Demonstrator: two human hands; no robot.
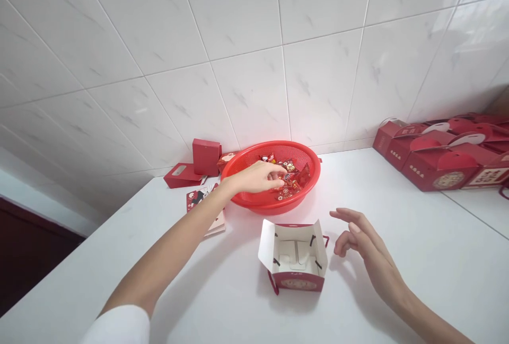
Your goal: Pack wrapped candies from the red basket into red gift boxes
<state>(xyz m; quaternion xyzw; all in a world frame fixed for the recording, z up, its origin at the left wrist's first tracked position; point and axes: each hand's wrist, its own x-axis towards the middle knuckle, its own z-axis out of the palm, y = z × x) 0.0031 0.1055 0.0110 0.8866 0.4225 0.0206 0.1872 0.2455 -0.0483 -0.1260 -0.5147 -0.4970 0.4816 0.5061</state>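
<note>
My left hand (pixel 264 175) reaches over the red plastic basket (pixel 258 203), its fingers loosely bent and the thumb apart from them. Just beyond the fingertips lie wrapped candies (pixel 296 182) in red and gold wrappers; whether the fingers touch any is hard to see. In front of the basket stands a small red gift box (pixel 298 282) with its top open, showing a bare white inside and dark red ribbon ends. To the right of this box my right hand (pixel 363 248) hovers, fingers apart and holding nothing.
Several folded red gift boxes (pixel 437 161) stand in rows at the right by the tiled wall (pixel 246 84). Left of the basket are a small red box (pixel 207 157), a flat red box (pixel 183 175) and printed cards (pixel 214 225). All rest on a white table (pixel 159 238).
</note>
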